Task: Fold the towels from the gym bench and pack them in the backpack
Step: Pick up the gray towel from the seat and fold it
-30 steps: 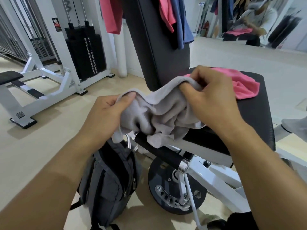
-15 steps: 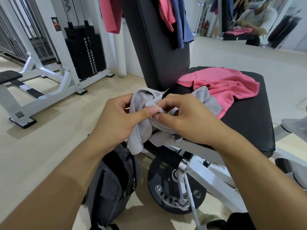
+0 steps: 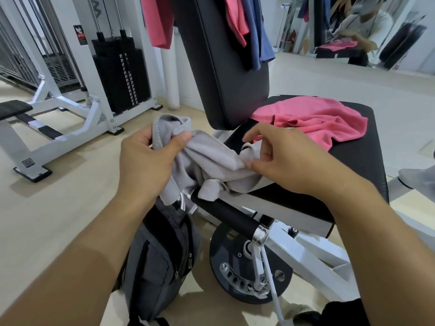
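A crumpled grey towel (image 3: 209, 158) hangs between both hands over the near edge of the black bench seat (image 3: 353, 165). My left hand (image 3: 150, 161) grips one bunched end of it, thumb on top. My right hand (image 3: 282, 158) pinches the other end between thumb and fingers. A pink towel (image 3: 322, 121) lies loosely spread on the seat behind. A dark grey backpack (image 3: 160, 262) stands on the floor below my left hand, beside the bench frame. More pink and blue cloths (image 3: 247, 24) hang over the upright backrest (image 3: 226, 67).
A black padded roller bar (image 3: 226, 215) and a round pivot plate (image 3: 244, 267) sit under the seat. A white weight-stack machine (image 3: 117, 71) stands at the back left on the pale floor. A mirror (image 3: 367, 29) lines the far right wall.
My hands have drawn apart along the grey towel: the left lifted its end up and left, the right slid to the other end near the seat.
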A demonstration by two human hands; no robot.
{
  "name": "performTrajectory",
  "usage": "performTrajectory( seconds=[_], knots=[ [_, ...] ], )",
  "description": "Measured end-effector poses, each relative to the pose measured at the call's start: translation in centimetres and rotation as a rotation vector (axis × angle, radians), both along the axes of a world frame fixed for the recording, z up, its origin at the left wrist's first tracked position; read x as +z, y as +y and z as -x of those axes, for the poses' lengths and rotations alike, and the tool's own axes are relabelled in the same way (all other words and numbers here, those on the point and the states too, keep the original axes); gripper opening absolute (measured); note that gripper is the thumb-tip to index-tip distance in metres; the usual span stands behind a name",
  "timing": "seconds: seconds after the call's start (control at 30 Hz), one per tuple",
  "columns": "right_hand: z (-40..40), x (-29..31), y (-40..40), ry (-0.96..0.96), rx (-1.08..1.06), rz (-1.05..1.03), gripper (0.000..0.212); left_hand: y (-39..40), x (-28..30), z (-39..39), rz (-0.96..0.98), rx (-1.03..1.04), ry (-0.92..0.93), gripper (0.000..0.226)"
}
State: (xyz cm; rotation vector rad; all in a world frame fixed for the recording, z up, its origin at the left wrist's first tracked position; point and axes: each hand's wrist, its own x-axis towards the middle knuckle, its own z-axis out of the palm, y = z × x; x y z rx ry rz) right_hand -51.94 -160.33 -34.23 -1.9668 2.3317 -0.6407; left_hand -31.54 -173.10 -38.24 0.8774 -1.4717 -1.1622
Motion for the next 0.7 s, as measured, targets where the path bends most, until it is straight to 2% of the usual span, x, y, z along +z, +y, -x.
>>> performTrajectory(
  seconds=[0.07,0.17,0.3,0.4,0.53,0.6,0.7],
  knots=[
    [0.3,-0.7,-0.4,-0.001,0.024,-0.035,0.033,0.2,-0.3,0.2,-0.026,-0.045,-0.038,0.011],
    [0.2,-1.1,-0.8,0.074,0.037,0.001,0.014,0.3,-0.3,0.3,-0.033,-0.047,-0.085,0.009],
    [-0.3,-1.5,-1.3,0.141,-0.008,0.232,0.010,0.9,0.0,0.3,-0.008,-0.052,-0.217,0.017],
    [-1.2,-1.6,-1.6,0.027,-0.072,0.402,0.008,1.9,0.4,0.6,-0.025,-0.171,-0.230,0.023],
    [-3.1,-1.6,-1.9,-0.117,-0.061,0.517,0.008,2.9,0.4,1.3,0.058,-0.352,-0.248,0.048],
    [-3.7,-1.5,-2.0,-0.216,-0.034,0.511,0.007,2.9,-0.2,1.6,0.071,-0.334,-0.224,0.044],
    [-3.8,-0.9,-1.9,-0.283,0.005,0.377,0.013,2.5,-0.8,1.8,0.006,-0.192,-0.163,0.023]
  ],
)
